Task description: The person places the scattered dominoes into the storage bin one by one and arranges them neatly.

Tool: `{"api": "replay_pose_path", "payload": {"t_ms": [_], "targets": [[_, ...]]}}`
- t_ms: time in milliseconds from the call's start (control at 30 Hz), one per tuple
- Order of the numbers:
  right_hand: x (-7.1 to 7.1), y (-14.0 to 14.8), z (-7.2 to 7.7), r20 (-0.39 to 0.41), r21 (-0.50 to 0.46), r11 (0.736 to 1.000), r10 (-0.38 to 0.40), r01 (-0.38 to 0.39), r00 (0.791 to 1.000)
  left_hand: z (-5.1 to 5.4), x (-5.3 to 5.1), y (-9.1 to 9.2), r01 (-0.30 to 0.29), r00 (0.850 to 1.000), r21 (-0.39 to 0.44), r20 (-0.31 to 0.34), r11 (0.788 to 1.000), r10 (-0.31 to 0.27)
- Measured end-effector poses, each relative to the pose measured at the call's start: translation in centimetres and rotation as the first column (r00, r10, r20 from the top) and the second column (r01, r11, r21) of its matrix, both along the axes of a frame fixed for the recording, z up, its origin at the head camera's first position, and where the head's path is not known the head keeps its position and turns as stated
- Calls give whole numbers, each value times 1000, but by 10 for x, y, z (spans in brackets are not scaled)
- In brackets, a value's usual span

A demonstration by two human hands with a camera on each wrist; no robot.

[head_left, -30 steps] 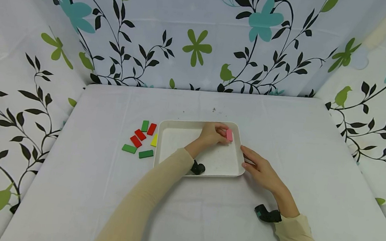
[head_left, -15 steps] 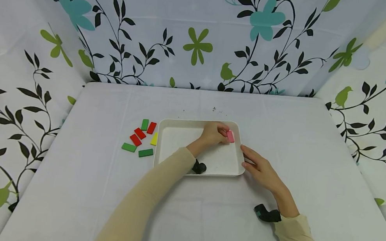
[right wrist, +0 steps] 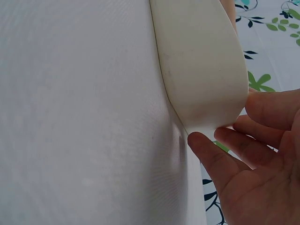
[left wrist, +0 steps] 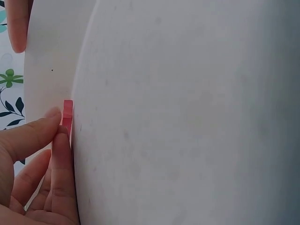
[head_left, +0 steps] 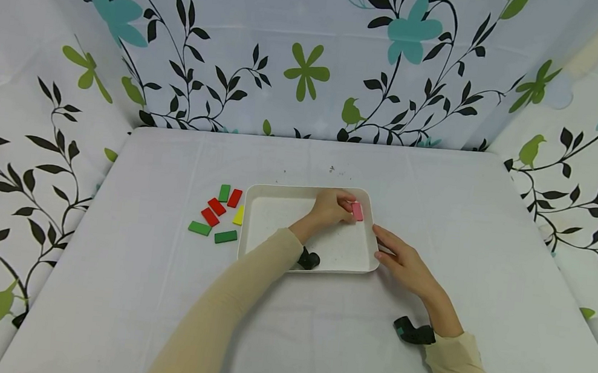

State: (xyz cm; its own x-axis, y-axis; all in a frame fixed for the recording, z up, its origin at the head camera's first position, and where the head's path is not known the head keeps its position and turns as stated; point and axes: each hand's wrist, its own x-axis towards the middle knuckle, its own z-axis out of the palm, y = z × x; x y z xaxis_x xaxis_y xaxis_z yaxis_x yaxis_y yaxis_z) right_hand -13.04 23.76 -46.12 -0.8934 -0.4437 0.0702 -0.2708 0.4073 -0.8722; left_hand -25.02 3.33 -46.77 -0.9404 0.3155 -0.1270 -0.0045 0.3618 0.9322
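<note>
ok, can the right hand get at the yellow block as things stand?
Probably not directly: the right hand is at the tray's right end, the yellow block by its left, and the left forearm and wrist cross between. Reaching over might work.

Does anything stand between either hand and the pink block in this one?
For the left hand, nothing visible: it pinches the pink block directly. For the right hand, yes: the end wall of the white tray stands between, with that hand outside and the block inside.
</note>
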Motion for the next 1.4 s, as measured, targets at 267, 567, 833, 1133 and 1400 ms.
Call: {"api": "replay_pose_path", "payload": {"t_ms": [267, 567, 833, 1133, 1400], "targets": [[1, 1, -4, -70, -14, 1000, 9, -10, 997, 0, 0, 0, 14, 1000, 1, 12, 1000, -14], [0, -1, 1, -23, 17, 1000, 6, -6, 1000, 15, -1, -3, 26, 999, 55, 43, 998, -29], [1, -2, 3, -23, 43, 999, -5, 6, 1000, 61, 5, -26, 64, 998, 117, -20, 991, -63], [1, -2, 2, -37, 43, 999, -10, 12, 999, 98, 31, -92, -21, 992, 167, -121, 986, 41], [1, -2, 0, -37, 47, 999, -12, 14, 999, 106, 60, -165, -154, 955, 238, -213, 959, 206]]}}
